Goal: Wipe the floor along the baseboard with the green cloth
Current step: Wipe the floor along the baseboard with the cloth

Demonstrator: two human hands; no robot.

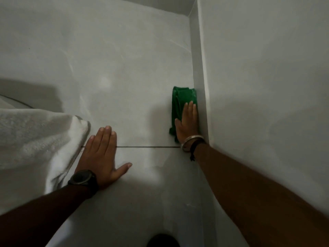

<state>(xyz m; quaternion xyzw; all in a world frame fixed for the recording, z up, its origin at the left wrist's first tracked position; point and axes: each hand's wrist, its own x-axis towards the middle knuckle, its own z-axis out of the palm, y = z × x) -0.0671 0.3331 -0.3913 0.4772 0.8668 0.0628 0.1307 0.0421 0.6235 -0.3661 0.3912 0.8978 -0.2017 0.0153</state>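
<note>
The folded green cloth lies on the pale tiled floor, its right edge against the grey baseboard that runs up the right side. My right hand presses flat on the cloth's near half, fingers together and pointing away from me; a metal bangle and a dark cord sit on that wrist. My left hand rests flat on the bare floor to the left, across a dark grout line, fingers spread, holding nothing. A black watch is on the left wrist.
A white towel or bedding hangs down onto the floor at the left, touching my left hand's edge. The white wall rises above the baseboard on the right. The room's corner is at the top. A dark shape shows at the bottom edge.
</note>
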